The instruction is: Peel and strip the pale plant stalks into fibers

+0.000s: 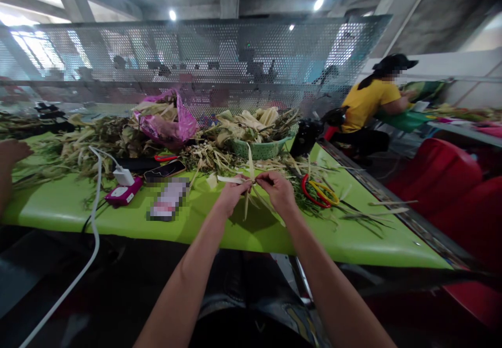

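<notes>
Over the green table (219, 233), my left hand (235, 188) pinches pale dried leaf strips (251, 159) that cross one another. Close on its right, my right hand (276, 186) has its fingers closed on the same strips near the crossing. One strip stands up between the hands, another points left, and others hang below. Just behind is a green basket (257, 150) heaped with dry leaves. To the right of my right hand lie scissors with red and yellow handles (319, 191) among green trimmings.
A phone (168, 199), a purple power socket with a white plug (123, 191) and a white cable (94, 217) are at left. Behind stand a pink bag of leaves (168, 120) and a perforated screen (196, 49). Another person's hand (13, 152) is far left; a person in yellow (368, 102) sits right.
</notes>
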A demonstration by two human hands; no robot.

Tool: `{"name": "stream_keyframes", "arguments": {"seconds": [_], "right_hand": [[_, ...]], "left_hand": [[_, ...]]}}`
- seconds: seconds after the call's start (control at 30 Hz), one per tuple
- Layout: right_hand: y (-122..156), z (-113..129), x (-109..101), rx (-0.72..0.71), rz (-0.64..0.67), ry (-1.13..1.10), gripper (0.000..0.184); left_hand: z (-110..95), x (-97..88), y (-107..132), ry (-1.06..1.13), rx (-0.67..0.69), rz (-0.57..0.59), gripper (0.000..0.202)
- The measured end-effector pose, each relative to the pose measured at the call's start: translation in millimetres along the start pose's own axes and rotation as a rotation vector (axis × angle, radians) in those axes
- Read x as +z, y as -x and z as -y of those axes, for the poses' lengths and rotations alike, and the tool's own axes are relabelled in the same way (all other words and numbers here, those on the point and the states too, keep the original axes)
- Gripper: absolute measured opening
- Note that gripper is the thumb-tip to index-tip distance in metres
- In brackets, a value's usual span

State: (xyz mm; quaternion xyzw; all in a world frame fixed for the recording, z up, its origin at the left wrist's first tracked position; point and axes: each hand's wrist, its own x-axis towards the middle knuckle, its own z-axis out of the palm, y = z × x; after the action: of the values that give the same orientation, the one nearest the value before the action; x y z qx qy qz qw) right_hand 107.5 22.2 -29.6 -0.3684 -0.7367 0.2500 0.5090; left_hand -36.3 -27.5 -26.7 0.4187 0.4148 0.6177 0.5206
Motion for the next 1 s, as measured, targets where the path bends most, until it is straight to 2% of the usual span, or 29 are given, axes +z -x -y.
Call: {"name": "stream_keyframes", "arguments": {"seconds": [0.23,0.4,0.53,0.67,0.83,1.0], "right_hand": [[0.3,5.0,-3.7,0.049,0.059,-0.089,0.017],[3.3,6.2,-1.7,0.125,0.028,-0.176,0.031],[4.0,5.9,0.1,0.190,0.139,-0.243,0.031],[3.2,3.3,0.6,0.219,0.160,-0.313,0.030],[2.9,3.6,0.6,0.148,0.154,-0.288,0.029],[2.1,8.8,-0.4,0.075,0.129,-0.232,0.027]], "left_hand": [[7.1,-2.9,-3.4,-0.046,-0.026,0.012,0.021],[9.2,-1.6,-3.7,0.119,-0.029,0.023,0.023],[7.2,-2.0,-1.6,0.109,0.004,0.044,0.024],[2.3,-4.5,-1.2,0.116,-0.082,0.096,0.023],[0.8,-6.2,-2.9,0.215,-0.161,0.094,0.028],[6.6,-5.6,-4.8,0.193,-0.090,0.085,0.030]]}}
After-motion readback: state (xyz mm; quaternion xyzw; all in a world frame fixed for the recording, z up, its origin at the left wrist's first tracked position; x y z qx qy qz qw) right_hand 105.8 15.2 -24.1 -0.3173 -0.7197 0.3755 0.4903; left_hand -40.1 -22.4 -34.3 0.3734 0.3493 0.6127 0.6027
